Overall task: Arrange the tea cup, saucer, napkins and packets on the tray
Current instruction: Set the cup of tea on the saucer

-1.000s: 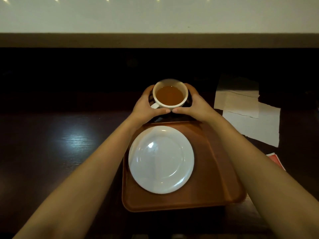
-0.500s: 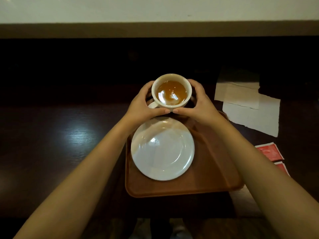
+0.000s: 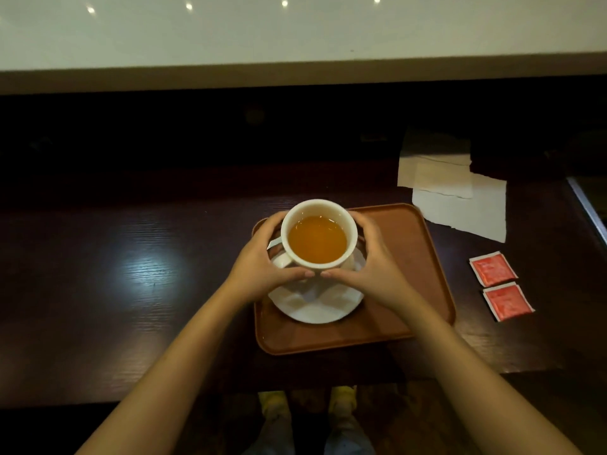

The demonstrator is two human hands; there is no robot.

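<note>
Tea cup (image 3: 318, 238) was white glazed ceramic, round, smooth rim; it was filled with amber tea, surface clear and glossy; its handle pointed left-near, partly hidden by the left hand (image 3: 262, 261). Left hand was curled round the cup's left side, fingers wrapped on the wall, thumb along the near edge; right hand (image 3: 371, 264) mirrored it on the right side, thumb tip nearly meeting the left thumb; both hands closed on the cup, bare forearms coming in from the near corners. Cup sat over the saucer (image 3: 315, 303); whether it touched the saucer or hung just above, could not tell. Saucer was white, round, shiny, shallow; it lay on the left half of the tray (image 3: 423, 274). Tray was brown, matte, rectangular with rounded corners and a low raised lip; its right half was bare. Table (image 3: 131, 257) was dark wood, visible grain, a bright light reflection on the left part. Napkins (image 3: 460, 198) were thin white paper, flat, overlapping squares with ragged edges; they lay on the table just beyond the tray's far right corner, off the tray. Two packets (image 3: 501, 287) were red, flat, square with pale crimped borders; they lay side by side on the table right of the tray, apart from it. Far side was a pale wall above a dark ledge.
</note>
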